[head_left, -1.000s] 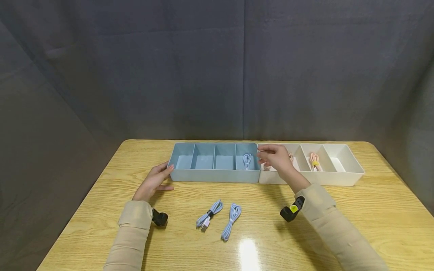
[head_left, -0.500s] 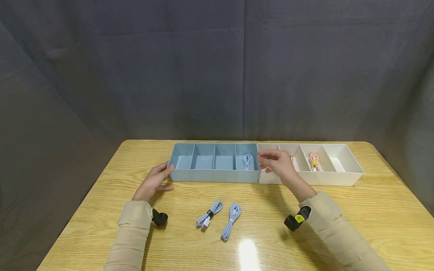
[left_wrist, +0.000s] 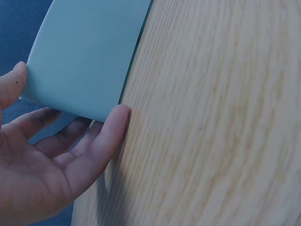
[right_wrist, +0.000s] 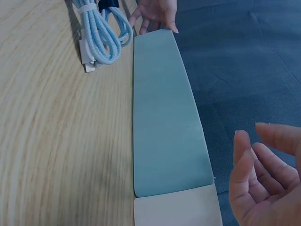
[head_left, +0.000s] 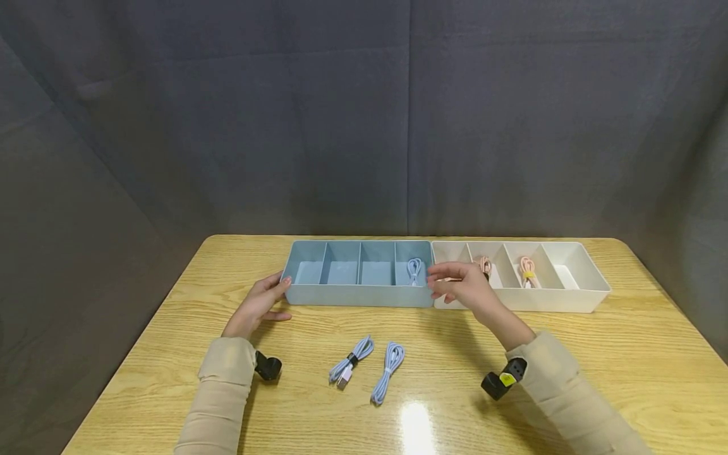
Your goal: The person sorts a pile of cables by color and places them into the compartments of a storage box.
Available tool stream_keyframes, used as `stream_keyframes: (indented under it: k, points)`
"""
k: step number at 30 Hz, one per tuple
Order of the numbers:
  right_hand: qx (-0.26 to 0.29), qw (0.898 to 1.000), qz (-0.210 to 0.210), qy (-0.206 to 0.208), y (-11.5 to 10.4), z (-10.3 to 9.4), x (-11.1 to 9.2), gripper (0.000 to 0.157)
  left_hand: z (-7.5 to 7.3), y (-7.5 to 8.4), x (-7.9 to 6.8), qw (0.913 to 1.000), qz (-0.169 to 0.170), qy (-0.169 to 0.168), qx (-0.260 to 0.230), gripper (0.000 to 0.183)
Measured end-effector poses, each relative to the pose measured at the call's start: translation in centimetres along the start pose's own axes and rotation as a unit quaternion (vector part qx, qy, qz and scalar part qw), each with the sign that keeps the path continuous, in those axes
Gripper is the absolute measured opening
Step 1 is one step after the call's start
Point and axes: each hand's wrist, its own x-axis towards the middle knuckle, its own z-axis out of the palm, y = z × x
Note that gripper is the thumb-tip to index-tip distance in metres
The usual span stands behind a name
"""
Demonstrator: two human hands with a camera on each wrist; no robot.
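Note:
A long blue divided tray [head_left: 358,296] stands end to end with a white divided tray [head_left: 560,300]. My left hand [head_left: 257,306] touches the blue tray's left end, thumb at the top rim. In the left wrist view, its little finger lies at the bottom front corner. My right hand [head_left: 467,288] hovers by the joint of the trays, holding nothing, fingers loosely bent, hiding part of the white tray's leftmost compartment. A coiled light-blue cable [head_left: 414,270] lies in the blue tray's rightmost compartment. Pink coiled cables [head_left: 527,273] sit in the white tray.
Two coiled blue cables lie on the wooden table in front of the blue tray: one with a black strap [head_left: 352,360], another to its right [head_left: 388,373]. A dark curtain [head_left: 341,126] hangs behind the table.
My right hand has come down and slightly toward me, uncovering more of the pink cable in the white tray's second compartment. My left hand and the loose cables stay put.

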Motion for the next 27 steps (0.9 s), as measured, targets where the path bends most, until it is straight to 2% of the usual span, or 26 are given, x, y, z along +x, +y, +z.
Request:
stream_keyframes:
  k: [7, 13, 22, 27]
  points:
    - [-0.013, 0.999, -0.004, -0.038, 0.6, 0.3, -0.4, 0.033, 0.0, 0.0, 0.0, 1.0000, 0.001, 0.000, 0.001, 0.058]
    - [-0.033, 0.994, -0.025, -0.097, 1.1, 0.7, -0.6, 0.038, -0.1, 0.0, 0.0, 1.0000, 0.003, -0.006, 0.000, 0.058]
    - [-0.072, 0.976, -0.095, -0.184, 1.5, 1.5, -0.7, 0.049, -0.1, 0.0, 0.0, 1.0000, 0.003, -0.006, 0.002, 0.061]
    - [-0.070, 0.968, -0.110, -0.216, 1.7, 1.8, -0.7, 0.057, 0.0, -0.1, 0.0, 1.0000, 0.003, -0.003, 0.001, 0.060]
